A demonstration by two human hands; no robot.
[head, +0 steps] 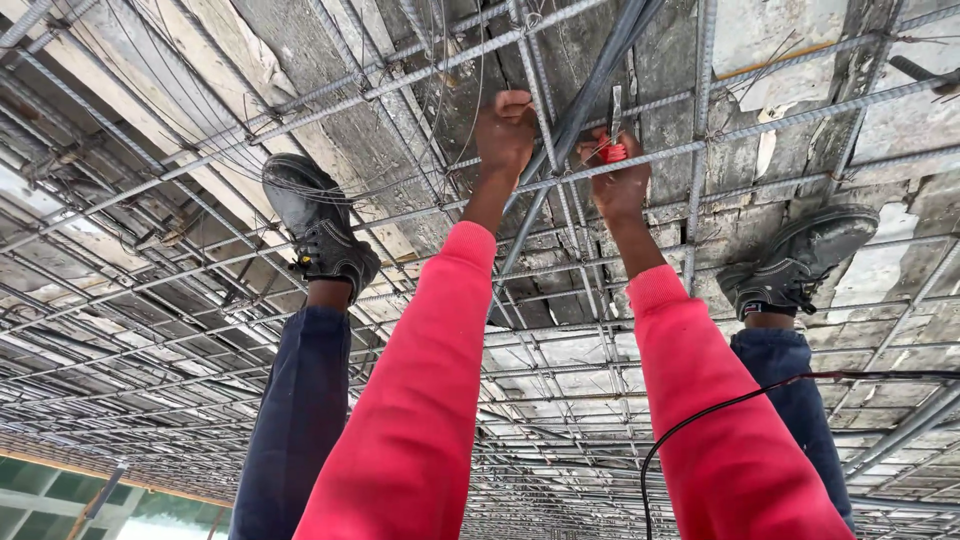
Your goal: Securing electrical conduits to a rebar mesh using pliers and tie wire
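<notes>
Both hands at rebar mesh [760, 125]: left hand [505, 130] grips conduit [590, 95], right hand [618, 178] red-handled tool [612, 150].

- My left hand [505, 130] is curled into a fist, knuckles up, arm stretched straight out in its pink sleeve.
- My right hand [618, 180] is pinched closed, wrist bent slightly, arm extended parallel beside the left.

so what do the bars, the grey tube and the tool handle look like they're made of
The grid bars look like ribbed steel rebar: dull grey, ridged, some rusty. The long tube seems smooth metal conduit with a slight sheen, though grey plastic is possible. The tool in the right hand has a glossy red grip, probably plastic or rubber, with a metal blade. The left hand grips at the crossing.
</notes>
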